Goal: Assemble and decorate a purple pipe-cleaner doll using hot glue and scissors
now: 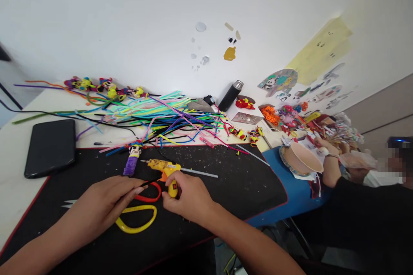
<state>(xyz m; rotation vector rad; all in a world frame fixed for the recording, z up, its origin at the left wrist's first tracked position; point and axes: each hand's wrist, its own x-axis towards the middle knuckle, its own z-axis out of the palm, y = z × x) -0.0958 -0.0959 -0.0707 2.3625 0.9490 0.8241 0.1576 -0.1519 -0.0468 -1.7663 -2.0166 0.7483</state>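
Note:
My right hand (190,195) is closed around the handle of a yellow hot glue gun (164,166), whose nozzle points left; a clear glue stick extends behind it. My left hand (111,197) pinches a thin black strip (151,181) that looks like a pipe cleaner, its far end close to the glue gun. Under the left hand lies a pair of scissors with one red and one yellow handle loop (137,220), partly hidden. Just beyond, a small doll (131,160) with a purple fuzzy body lies on the black mat (226,193).
A heap of coloured pipe cleaners (155,111) lies along the wall, with finished dolls (109,88) behind it. A black tablet (50,148) sits at left. At the back stands a black flask (230,96). A co-worker's arm (331,167) is at right beside a bowl (303,159).

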